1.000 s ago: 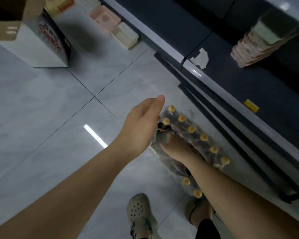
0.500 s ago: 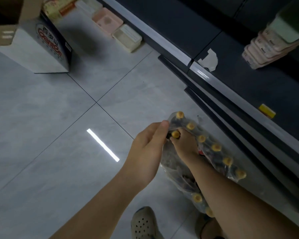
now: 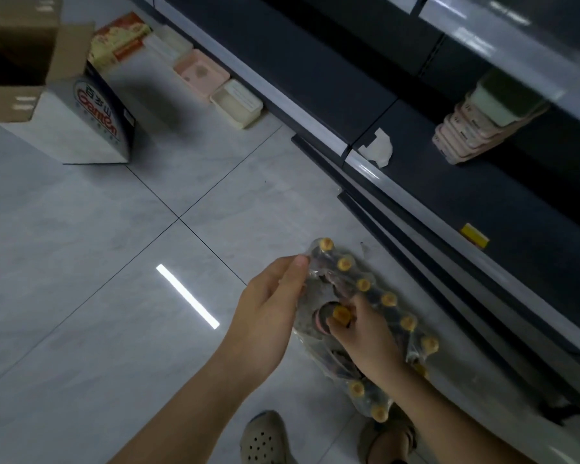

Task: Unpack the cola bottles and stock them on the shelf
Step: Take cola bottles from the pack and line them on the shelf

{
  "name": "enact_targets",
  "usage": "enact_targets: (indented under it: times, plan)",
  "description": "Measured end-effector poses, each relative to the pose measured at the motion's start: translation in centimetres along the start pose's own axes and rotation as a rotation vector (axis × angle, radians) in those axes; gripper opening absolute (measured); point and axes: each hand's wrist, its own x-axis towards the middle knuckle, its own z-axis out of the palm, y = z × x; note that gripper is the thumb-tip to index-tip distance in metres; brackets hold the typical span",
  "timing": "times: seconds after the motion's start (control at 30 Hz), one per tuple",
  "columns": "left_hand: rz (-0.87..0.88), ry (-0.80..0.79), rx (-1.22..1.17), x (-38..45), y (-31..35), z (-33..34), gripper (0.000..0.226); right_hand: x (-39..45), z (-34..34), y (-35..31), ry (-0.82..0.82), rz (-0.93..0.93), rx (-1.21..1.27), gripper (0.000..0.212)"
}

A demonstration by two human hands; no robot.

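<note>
Gripping: right hand (image 3: pixel 365 339) pinches a yellow-capped cola bottle (image 3: pixel 336 315) inside the pack
Left hand (image 3: pixel 268 316): holds the plastic wrap (image 3: pixel 310 283) open
Pack (image 3: pixel 375 316): on floor (image 3: pixel 114 262), beside dark shelf (image 3: pixel 482 209)

wide bare floor (image 3: pixel 81 262) lies left of the shrink-wrapped pack (image 3: pixel 365 306), the open carton (image 3: pixel 64 105) well beyond. right of the pack, dark shelf rails (image 3: pixel 416 249) crowd close; above, shelf (image 3: pixel 482 195) room beside stacked trays (image 3: pixel 476 135).
</note>
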Motion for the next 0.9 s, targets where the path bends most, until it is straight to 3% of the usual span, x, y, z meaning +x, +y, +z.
enact_targets:
  times: [0.1,0.27,0.4,0.57,0.9]
  plan:
    - [0.002,-0.026,-0.010,-1.2,1.9,0.0,0.028,-3.7,-4.3,-2.4,0.015,0.008,0.174,0.032]
    - [-0.001,-0.089,0.030,-3.3,5.8,0.6,0.020,-7.7,-11.1,-7.8,0.033,0.021,0.450,0.028]
    - [0.043,-0.252,0.013,-5.6,11.4,1.3,0.047,-10.2,-17.8,-15.1,0.124,-0.075,0.595,0.034]
    - [0.196,-0.374,-0.045,-9.5,20.3,2.1,0.044,-14.2,-28.1,-23.5,0.227,-0.204,0.601,0.036]
    - [0.516,-0.471,0.244,-22.0,38.4,4.9,0.049,-27.6,-46.8,-37.6,0.488,-0.375,0.566,0.041]
